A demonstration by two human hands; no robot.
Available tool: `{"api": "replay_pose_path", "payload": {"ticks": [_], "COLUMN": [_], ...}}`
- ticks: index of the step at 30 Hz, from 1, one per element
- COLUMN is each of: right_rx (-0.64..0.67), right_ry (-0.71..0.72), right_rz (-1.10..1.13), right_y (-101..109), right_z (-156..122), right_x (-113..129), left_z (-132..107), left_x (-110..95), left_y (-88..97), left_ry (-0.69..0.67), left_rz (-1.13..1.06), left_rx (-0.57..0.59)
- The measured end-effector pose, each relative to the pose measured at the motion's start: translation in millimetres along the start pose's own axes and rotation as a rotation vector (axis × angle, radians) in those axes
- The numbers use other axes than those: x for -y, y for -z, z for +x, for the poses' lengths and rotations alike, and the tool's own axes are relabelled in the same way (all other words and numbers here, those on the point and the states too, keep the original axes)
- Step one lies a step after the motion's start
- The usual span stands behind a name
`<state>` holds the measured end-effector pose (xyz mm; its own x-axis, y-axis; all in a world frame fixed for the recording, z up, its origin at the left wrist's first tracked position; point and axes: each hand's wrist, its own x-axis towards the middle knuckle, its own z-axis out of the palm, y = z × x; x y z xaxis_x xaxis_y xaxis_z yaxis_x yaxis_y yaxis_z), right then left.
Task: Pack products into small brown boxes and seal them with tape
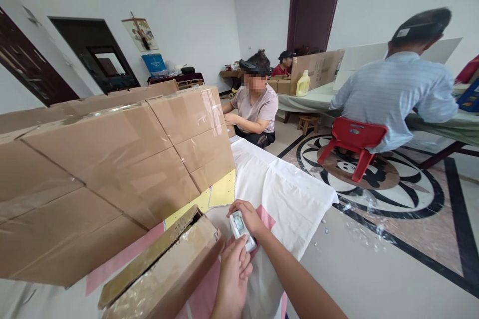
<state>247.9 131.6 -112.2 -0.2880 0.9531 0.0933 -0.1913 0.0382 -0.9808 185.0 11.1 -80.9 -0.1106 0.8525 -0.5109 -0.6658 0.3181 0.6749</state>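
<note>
Over the cloth-covered table I see a small white device with a greyish display (238, 224); its exact kind cannot be made out. My right hand (249, 217) is wrapped around its far end and side. Below it, my left hand (235, 264) is closed with curled fingers, its thumb pressed on the device's near end. Just left of my hands lies a long cardboard box (168, 264) with a gap along its top edge.
Stacked, taped cardboard boxes (123, 154) form a wall on the left. A white cloth (284, 179) drapes over the table's right edge. One person (258, 104) crouches beyond; another (389, 84) sits on a red chair (357, 134). A yellowish jug (303, 83) stands on the far table.
</note>
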Motion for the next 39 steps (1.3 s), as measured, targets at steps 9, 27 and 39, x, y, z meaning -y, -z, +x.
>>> {"api": "replay_pose_path", "payload": {"ticks": [9, 27, 39], "right_rx": [0.013, 0.04, 0.035], "right_ry": [-0.002, -0.069, -0.053], "right_rz": [0.021, 0.04, 0.061], "right_y": [2, 2, 1], "right_z": [5, 10, 6], "right_x": [-6, -12, -7], "left_z": [-8, -9, -12], "left_x": [12, 32, 31], "left_y": [5.1, 8.0, 4.5], "left_ry": [0.013, -0.018, -0.024], "left_rz": [0.084, 0.07, 0.095], "left_rx": [-0.04, -0.127, -0.185]}}
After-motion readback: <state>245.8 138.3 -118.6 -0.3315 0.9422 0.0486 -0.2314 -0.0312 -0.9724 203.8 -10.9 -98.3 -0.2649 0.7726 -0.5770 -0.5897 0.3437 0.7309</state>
